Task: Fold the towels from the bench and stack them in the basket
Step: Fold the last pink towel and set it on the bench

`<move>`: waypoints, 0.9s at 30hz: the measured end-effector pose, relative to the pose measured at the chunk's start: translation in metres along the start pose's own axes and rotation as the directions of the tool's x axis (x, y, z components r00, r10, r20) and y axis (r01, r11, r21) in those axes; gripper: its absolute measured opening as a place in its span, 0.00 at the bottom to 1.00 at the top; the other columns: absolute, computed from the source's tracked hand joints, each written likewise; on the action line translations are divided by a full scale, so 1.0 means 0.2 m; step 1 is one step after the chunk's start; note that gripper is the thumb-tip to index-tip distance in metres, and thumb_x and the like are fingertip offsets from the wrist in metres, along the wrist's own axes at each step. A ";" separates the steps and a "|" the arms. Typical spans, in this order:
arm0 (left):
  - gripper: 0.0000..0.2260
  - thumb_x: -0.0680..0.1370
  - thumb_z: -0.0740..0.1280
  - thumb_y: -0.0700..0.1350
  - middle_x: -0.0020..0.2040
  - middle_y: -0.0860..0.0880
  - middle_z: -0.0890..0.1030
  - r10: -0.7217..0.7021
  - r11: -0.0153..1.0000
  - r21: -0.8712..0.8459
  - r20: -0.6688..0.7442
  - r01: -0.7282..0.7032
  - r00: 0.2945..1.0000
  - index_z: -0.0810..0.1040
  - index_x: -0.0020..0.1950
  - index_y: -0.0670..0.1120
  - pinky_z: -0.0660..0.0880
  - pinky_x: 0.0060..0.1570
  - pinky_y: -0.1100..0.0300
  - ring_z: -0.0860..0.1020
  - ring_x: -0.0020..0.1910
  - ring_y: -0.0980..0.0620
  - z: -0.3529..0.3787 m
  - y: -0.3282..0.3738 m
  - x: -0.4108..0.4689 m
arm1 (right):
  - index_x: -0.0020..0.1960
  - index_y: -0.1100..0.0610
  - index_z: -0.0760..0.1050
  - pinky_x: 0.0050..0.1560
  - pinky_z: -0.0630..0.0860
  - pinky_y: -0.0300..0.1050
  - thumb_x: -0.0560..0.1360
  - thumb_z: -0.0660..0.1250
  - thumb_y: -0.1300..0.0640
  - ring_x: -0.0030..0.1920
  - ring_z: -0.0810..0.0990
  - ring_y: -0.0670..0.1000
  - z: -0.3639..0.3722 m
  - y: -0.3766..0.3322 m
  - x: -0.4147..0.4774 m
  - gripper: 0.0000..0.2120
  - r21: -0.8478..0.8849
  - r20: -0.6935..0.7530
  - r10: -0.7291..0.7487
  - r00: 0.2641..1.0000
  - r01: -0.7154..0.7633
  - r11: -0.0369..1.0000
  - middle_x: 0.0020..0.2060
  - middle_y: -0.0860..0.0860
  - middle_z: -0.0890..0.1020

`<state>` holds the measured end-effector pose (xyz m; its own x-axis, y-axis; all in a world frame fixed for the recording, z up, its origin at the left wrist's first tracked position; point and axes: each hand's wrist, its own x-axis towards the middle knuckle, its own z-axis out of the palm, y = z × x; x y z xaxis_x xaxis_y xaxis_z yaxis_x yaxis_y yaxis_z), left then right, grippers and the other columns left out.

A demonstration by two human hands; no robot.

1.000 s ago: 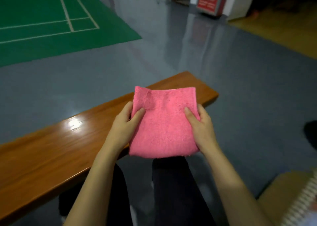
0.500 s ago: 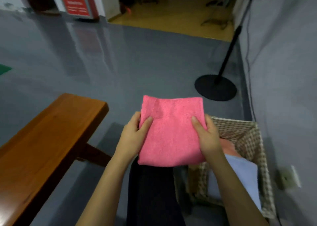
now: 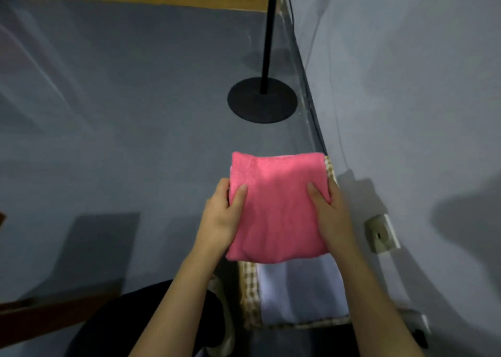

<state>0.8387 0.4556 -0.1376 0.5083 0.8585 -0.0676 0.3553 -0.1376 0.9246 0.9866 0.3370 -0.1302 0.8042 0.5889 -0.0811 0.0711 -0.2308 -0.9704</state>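
Note:
A folded pink towel is held flat above the checked woven basket. My left hand grips its left edge, thumb on top and fingers underneath. My right hand grips the right edge the same way. In the basket lies a folded pale blue towel, its far part hidden by the pink one. The basket stands on the floor against the grey wall.
A black stand with a round base stands on the grey floor beyond the basket. A wall socket sits low on the wall to the right. The bench's end shows at the lower left. My dark trouser legs are below.
My view and both hands swung right, away from the bench. The pink towel travelled with them and now hangs over the basket, covering its far half.

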 end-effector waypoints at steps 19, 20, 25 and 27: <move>0.08 0.80 0.62 0.50 0.37 0.50 0.77 -0.048 0.991 0.118 -0.074 0.057 0.996 0.72 0.50 0.46 0.67 0.32 0.67 0.75 0.36 0.58 0.52 -0.31 0.33 | 0.76 0.49 0.57 0.58 0.62 0.42 0.81 0.56 0.49 0.58 0.66 0.46 -0.07 0.49 0.46 0.24 -0.127 0.054 0.187 0.981 -0.179 0.976 0.67 0.49 0.68; 0.08 0.80 0.62 0.50 0.37 0.51 0.77 -0.042 0.992 0.117 -0.085 0.052 0.995 0.72 0.50 0.46 0.66 0.32 0.66 0.75 0.36 0.58 0.53 -0.31 0.34 | 0.76 0.49 0.57 0.58 0.61 0.42 0.81 0.56 0.49 0.58 0.65 0.45 -0.07 0.49 0.48 0.24 -0.131 0.048 0.173 0.984 -0.166 0.977 0.66 0.48 0.68; 0.04 0.80 0.61 0.49 0.37 0.54 0.75 -0.065 0.988 0.137 -0.085 0.076 0.994 0.70 0.49 0.49 0.66 0.32 0.70 0.73 0.35 0.59 0.61 -0.35 0.37 | 0.73 0.52 0.61 0.57 0.64 0.41 0.81 0.56 0.49 0.56 0.69 0.46 -0.06 0.59 0.55 0.22 -0.195 0.084 0.173 0.981 -0.154 0.969 0.57 0.46 0.69; 0.07 0.80 0.61 0.49 0.40 0.52 0.77 -0.095 0.981 0.163 -0.061 0.104 0.994 0.71 0.52 0.47 0.69 0.40 0.60 0.76 0.39 0.53 0.63 -0.39 0.38 | 0.72 0.53 0.63 0.59 0.69 0.45 0.81 0.56 0.47 0.57 0.73 0.50 -0.05 0.65 0.55 0.21 -0.207 0.095 0.202 0.975 -0.180 0.962 0.58 0.47 0.72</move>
<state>0.9491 0.4692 -0.2615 0.4232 0.8963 -0.1322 0.5294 -0.1263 0.8389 1.0904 0.3649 -0.2633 0.7422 0.6007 -0.2971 0.0462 -0.4882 -0.8715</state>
